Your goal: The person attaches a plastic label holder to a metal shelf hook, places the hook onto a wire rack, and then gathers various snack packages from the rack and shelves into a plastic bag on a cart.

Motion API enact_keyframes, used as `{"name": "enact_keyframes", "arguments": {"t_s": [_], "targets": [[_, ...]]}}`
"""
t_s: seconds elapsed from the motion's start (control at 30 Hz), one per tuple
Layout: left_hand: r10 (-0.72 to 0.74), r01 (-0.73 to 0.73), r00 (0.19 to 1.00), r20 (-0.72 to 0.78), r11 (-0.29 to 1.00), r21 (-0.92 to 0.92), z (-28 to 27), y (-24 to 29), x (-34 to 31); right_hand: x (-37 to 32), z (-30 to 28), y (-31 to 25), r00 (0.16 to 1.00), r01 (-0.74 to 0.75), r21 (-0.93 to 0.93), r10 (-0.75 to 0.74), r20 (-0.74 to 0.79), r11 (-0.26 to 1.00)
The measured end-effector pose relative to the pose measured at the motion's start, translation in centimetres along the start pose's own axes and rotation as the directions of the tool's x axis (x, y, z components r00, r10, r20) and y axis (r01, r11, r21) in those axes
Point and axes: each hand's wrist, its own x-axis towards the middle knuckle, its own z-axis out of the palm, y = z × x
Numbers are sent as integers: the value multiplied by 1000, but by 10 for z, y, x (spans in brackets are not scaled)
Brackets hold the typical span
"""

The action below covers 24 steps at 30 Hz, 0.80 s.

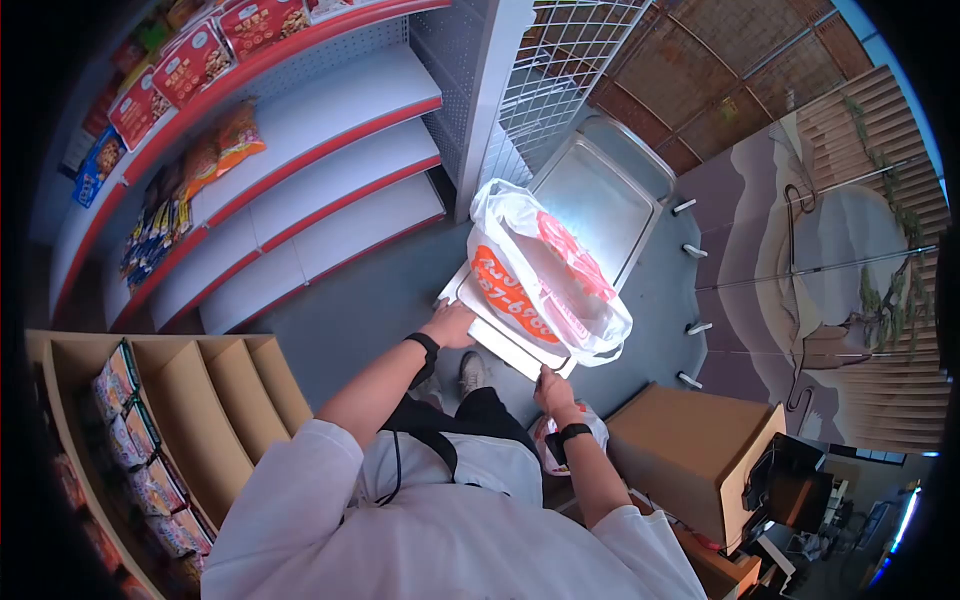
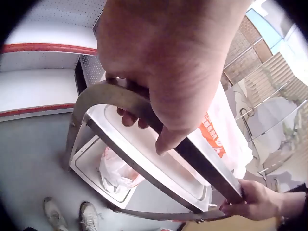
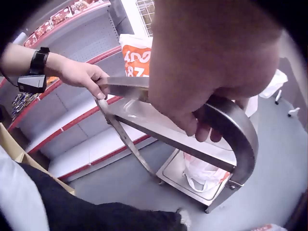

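Cart: ahead of and below the fingers; metal-looking, stiff, presumably heavy when loaded.
Handle: smooth, possibly slippery; best held near both bends.
Left hand: fingers curled round the handle at one bend.
Right hand: fingers likewise wrapped at the opposite bend.
Large bag: atop the cart, beyond the fingers; soft, probably easily torn.
Small bag: on the lower tray, beneath the fingers.

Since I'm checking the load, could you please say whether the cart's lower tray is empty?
Not empty: both wrist views show a plastic bag on the lower tray.
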Motion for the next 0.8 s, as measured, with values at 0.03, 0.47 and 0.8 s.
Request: {"name": "enact_keyframes", "arguments": {"t_s": [0.03, 0.47, 0.8], "targets": [[-13, 14, 999, 30, 1000, -10, 1, 3, -12, -8, 5, -4, 1000, 0, 3, 0, -4, 1000], [449, -415, 801, -395, 893, 173, -58, 97, -38, -45, -34, 8, 830, 244, 282, -49, -555, 928], [70, -105, 992, 104, 918, 382, -23, -19, 58, 80, 1, 94, 978, 206, -153, -207, 10, 967]]}}
